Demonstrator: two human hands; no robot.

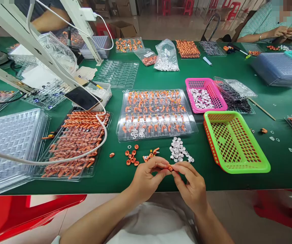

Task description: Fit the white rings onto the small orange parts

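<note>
Between the fingertips of my left hand (148, 176) and my right hand (190, 183) is a small orange part (170, 167); both hands are closed on it near the table's front edge. Just beyond them lie a few orange pieces (151, 155) and a pile of small white discs (178, 149). Left of these, several orange cup-shaped parts (132, 155) are scattered. Farther back sits a clear tray (158, 115) with rows of curved orange parts and some white rings. The fingers partly hide the held part, so its full shape cannot be made out.
To the right stand an empty green basket (246, 145) and a pink basket (207, 93) of white pieces. On the left are a tray of orange parts (72, 145), stacked clear trays (13, 142), a phone (83, 97) and a white cable (105, 135). A co-worker (268, 25) sits across the table.
</note>
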